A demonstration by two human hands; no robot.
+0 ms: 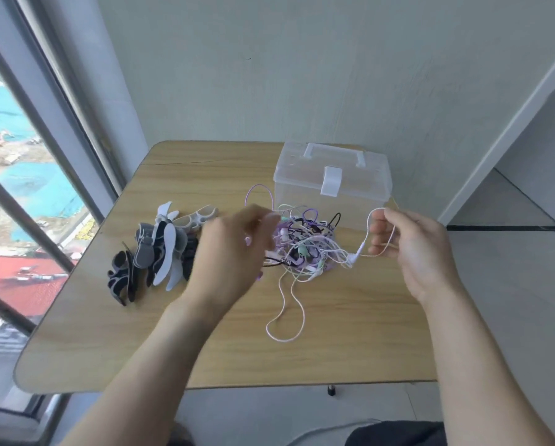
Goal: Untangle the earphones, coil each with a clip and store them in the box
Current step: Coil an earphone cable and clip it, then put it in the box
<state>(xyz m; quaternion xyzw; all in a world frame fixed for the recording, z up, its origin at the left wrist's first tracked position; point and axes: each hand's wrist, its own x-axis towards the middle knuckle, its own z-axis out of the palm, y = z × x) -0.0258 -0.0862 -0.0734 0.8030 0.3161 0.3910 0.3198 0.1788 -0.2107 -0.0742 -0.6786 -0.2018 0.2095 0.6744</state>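
The one clear box (332, 178), lid shut, sits upper right on the table (179, 333); contents unreadable. Tangled earphones (305, 244) lie before it, clips (160, 252) left. Right hand (411, 249) pinches a white cable (374, 233); left hand (234, 249) is blurred, grip unclear.

Bare tabletop open toward 6 o'clock; far half crowded.
The earphone tangle (305, 244) fills the centre of the table (205, 342), the closed clear box (332, 177) just behind at 1 o'clock, a heap of clips (160, 249) at 9 o'clock. A white cable loop (284, 320) trails toward 6 o'clock.
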